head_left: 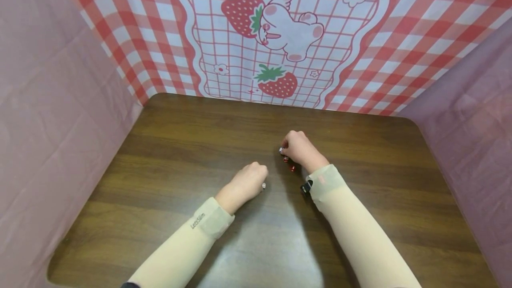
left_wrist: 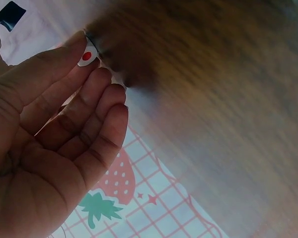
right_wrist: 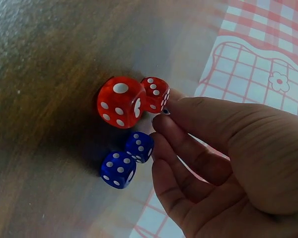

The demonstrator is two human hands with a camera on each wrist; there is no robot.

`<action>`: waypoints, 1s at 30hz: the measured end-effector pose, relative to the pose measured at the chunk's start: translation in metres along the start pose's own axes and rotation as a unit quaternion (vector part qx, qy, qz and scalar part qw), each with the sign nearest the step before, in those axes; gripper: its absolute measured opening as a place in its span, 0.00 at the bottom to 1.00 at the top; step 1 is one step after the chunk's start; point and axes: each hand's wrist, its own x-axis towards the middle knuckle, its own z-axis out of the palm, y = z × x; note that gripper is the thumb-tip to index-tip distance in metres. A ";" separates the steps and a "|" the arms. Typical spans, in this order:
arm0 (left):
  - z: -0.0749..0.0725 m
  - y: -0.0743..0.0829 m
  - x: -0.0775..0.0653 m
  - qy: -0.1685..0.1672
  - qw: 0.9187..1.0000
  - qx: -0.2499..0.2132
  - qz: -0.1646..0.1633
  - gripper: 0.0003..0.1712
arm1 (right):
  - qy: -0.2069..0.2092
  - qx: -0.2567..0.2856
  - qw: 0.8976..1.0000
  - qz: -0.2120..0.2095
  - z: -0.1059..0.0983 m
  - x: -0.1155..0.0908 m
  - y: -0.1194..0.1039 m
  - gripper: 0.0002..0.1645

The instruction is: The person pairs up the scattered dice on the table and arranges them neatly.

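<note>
My left hand point(head_left: 245, 181) pinches a white die point(left_wrist: 87, 55) between thumb and forefinger; the face in sight bears one red dot. Farther off and to the right, my right hand point(head_left: 301, 149) pinches a small white die point(head_left: 281, 150) at its fingertips. Mostly covered by the thumb and forefinger, that die shows only a sliver with a dark dot in the right wrist view. Beside these fingertips lie a large red die point(right_wrist: 120, 101) and a smaller red die point(right_wrist: 156, 94), close together. Two blue dice, one nearer point(right_wrist: 118, 169) and one by the fingers point(right_wrist: 139, 146), touch or nearly touch.
The brown wooden tabletop point(head_left: 168, 146) has rounded corners. A red-and-white checked cloth point(head_left: 152, 21) with strawberries and a rabbit hangs behind it. Pink cloth hangs along the left point(head_left: 52, 101) and right point(head_left: 472, 114) sides.
</note>
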 end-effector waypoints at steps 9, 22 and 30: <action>0.000 0.001 0.001 -0.002 1.000 0.001 0.000 0.14 | -0.019 -0.004 1.000 -0.023 0.000 -0.003 -0.005 0.04; 0.000 0.000 0.001 -0.016 1.000 -0.001 -0.010 0.15 | -0.036 -0.033 0.997 -0.061 0.007 -0.009 -0.015 0.05; -0.001 0.001 0.000 -0.014 1.000 -0.014 -0.003 0.16 | -0.034 -0.063 0.993 -0.098 0.010 -0.018 -0.027 0.03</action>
